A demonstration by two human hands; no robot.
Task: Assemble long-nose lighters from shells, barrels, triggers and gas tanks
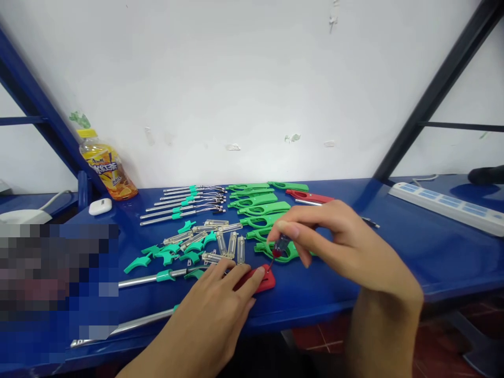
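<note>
My left hand (220, 304) presses the red handle of a long-necked lighter (268, 282) down on the blue table, its fingers closed over it. My right hand (342, 247) pinches a small screwdriver (282, 242), with its tip down at the end of the red handle. Whether the tip sits in a screw is too small to tell. A long metal lighter tube (145, 317) emerges left of my left hand, partly hidden by it. Just beyond the hands lie several green lighter handles (262, 209), one of them close under the screwdriver.
Clear fuel tanks (241, 249), green triggers (137, 263) and metal tubes with wires (157, 216) lie left of centre. A red lighter (311, 196) lies behind my right hand. A drink bottle (108, 168), a white case (100, 206) and a power strip (444, 207) stand farther out.
</note>
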